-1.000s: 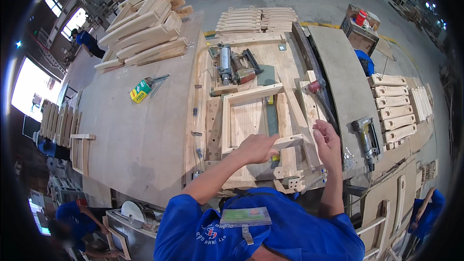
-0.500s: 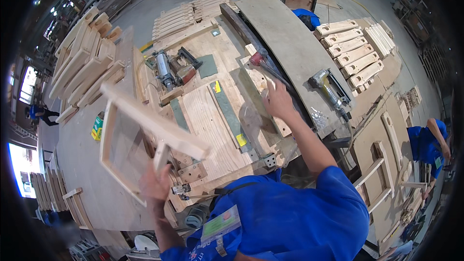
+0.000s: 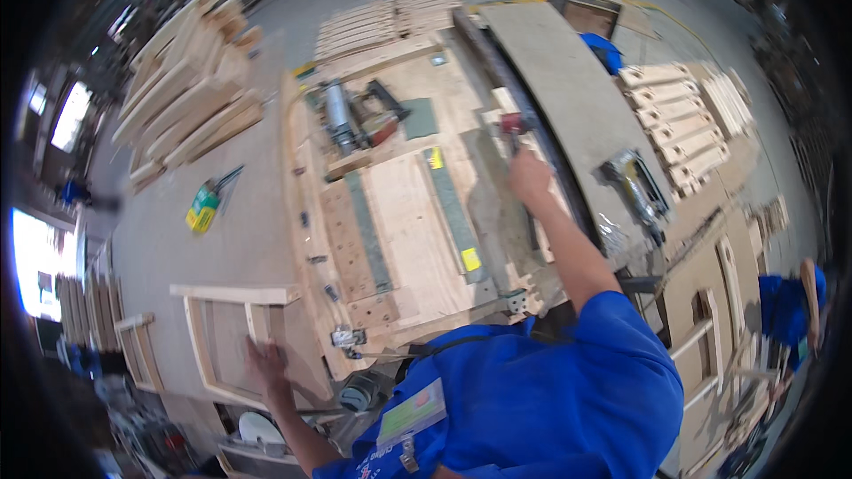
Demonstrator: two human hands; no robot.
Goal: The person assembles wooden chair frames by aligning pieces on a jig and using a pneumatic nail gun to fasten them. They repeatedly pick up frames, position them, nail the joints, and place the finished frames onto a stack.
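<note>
A pale wooden frame [image 3: 235,293] with a crossbar lies on the grey board at the left. My left hand [image 3: 268,365] is over the lower end of its crossbar, fingers apart and somewhat blurred. Right of the wooden jig, my right hand [image 3: 531,179] is closed around the handle of a red-headed hammer [image 3: 512,123]; most of the handle is hidden by the hand. Between my hands, the jig [image 3: 399,213] bears green strips with yellow labels. Towards its far side rests a nail gun [image 3: 338,115], beside another dark tool [image 3: 382,115].
Stacked wooden frames [image 3: 191,80] stand at the far left, near a green-yellow box [image 3: 203,208]. Another nail gun [image 3: 639,186] lies on the grey panel [image 3: 550,80] at right. Beyond it are slotted wooden pieces [image 3: 679,124]. A co-worker in blue [image 3: 790,306] is at the far right.
The wooden frame has come down from the air onto the left board, and my left hand has moved down with it. My right hand has taken hold of the hammer.
</note>
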